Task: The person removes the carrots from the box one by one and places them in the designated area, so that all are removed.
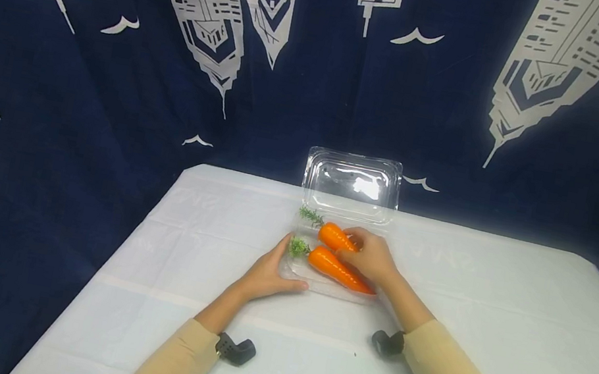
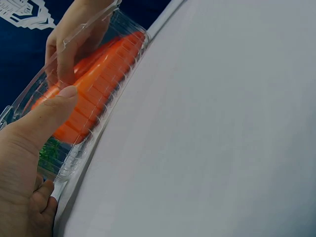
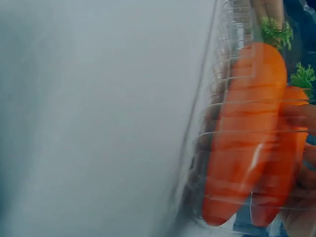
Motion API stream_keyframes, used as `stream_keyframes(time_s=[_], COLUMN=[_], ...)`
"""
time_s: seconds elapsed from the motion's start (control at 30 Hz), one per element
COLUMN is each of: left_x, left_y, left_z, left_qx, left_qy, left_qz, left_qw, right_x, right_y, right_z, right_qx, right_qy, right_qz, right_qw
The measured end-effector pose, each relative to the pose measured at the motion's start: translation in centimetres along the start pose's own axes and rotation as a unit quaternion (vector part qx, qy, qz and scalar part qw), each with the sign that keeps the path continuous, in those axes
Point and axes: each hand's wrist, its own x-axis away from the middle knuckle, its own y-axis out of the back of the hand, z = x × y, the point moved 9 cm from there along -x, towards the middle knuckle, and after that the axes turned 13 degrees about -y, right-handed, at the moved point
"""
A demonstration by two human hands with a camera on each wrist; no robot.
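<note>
A clear plastic clamshell container (image 1: 337, 294) sits on the white table with two orange carrots with green tops inside. The near carrot (image 1: 335, 267) lies slanted along the front wall. Behind it, the far carrot (image 1: 331, 235) is gripped by my right hand (image 1: 373, 259), thumb on the near side and fingers over the far side. My left hand (image 1: 267, 275) holds the container's left end, its thumb (image 2: 54, 111) along the front wall and its other fingers around the end. Through the ribbed wall, both carrots show side by side in the right wrist view.
The container's hinged lid (image 1: 352, 186) stands raised at the back, near the table's far edge. A white cover (image 1: 491, 328) spreads over the table. Behind hangs a dark blue cloth (image 1: 350, 102) printed with white buildings. Both wrists carry small black devices (image 1: 236, 351).
</note>
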Motion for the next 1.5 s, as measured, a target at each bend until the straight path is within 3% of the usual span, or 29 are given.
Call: stream_keyframes(time_s=[0.47,0.77,1.3,1.5], left_x=[0.1,0.1,0.1,0.0], left_y=[0.0,-0.1,0.0,-0.1], left_z=[-0.2,0.0,-0.1,0.0], left_qx=[-0.007,-0.007,-0.007,-0.010], left_qy=[0.005,0.003,0.002,0.003], left_qz=[0.001,-0.002,-0.006,-0.006], left_qw=[1.0000,1.0000,1.0000,0.9999], right_x=[1.6,3.4,5.4,6.1], right_y=[2.4,4.5,7.6,8.3], right_z=[1.1,0.7,-3.5,-5.3], right_qx=[-0.033,-0.083,-0.143,-0.156], right_qy=[-0.012,-0.011,-0.081,-0.111], right_qz=[-0.035,-0.093,-0.188,-0.205], right_qw=[0.9988,0.9921,0.9682,0.9598])
